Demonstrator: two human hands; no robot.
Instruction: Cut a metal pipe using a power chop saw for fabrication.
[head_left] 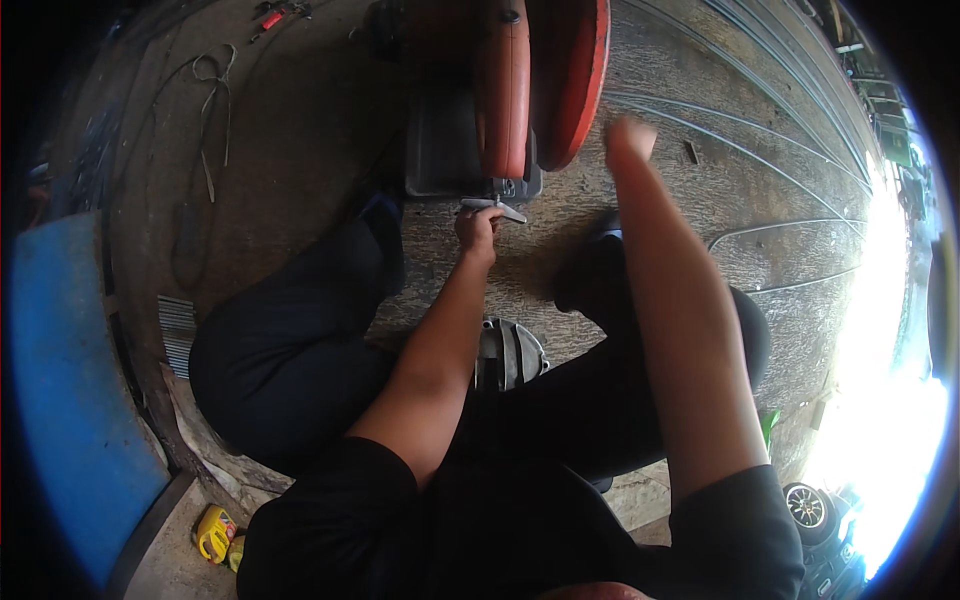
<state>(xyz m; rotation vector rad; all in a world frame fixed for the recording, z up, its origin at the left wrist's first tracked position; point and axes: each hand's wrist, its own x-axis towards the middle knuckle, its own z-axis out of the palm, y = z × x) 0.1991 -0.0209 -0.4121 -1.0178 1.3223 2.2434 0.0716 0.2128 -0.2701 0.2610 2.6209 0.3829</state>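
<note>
A red cut-off saw (505,110) stands in front of me, its round red guard (583,90) on the right and its dark base (428,160) beneath. At the front of that base, my left hand (478,235) is closed on a grey metal crank handle (512,213). My right hand (630,145) is raised just right of the guard, close to thin metal rods (690,112). Motion smears its fingers, so whether it grips anything is unclear.
Long thin rods (780,60) run across the worn floor to the right. A ribbed grey metal housing (512,355) lies between my legs. Short rods (177,335) are bundled at left, near a blue panel (80,380). A cord (212,100) and a yellow container (214,533) lie farther out.
</note>
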